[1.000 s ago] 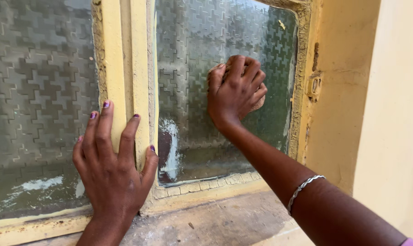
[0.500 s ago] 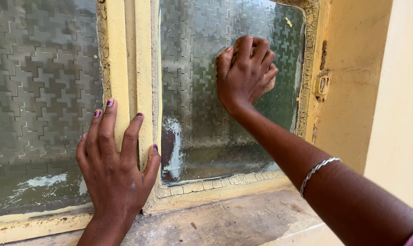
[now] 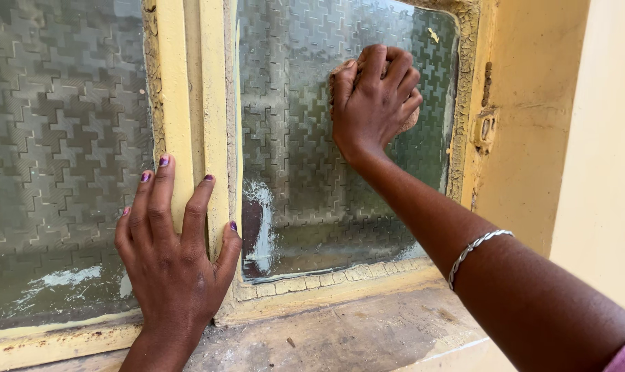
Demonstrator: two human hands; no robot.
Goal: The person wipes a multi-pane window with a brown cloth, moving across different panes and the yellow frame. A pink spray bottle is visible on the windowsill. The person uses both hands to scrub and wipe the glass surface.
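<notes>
Higher now, right hand clamps a pad against glass (left hand splayed on frame).

Soft, even daylight fills the view; the yellow wall on the right is brightest. The patterned glass glows dully, with no hard glare. A faint shadow lies under the left hand at the sill. Focus is sharp throughout, with only slight softness on the nearest forearm.

Left hand flat, fingers spread; right hand fisted.
</notes>
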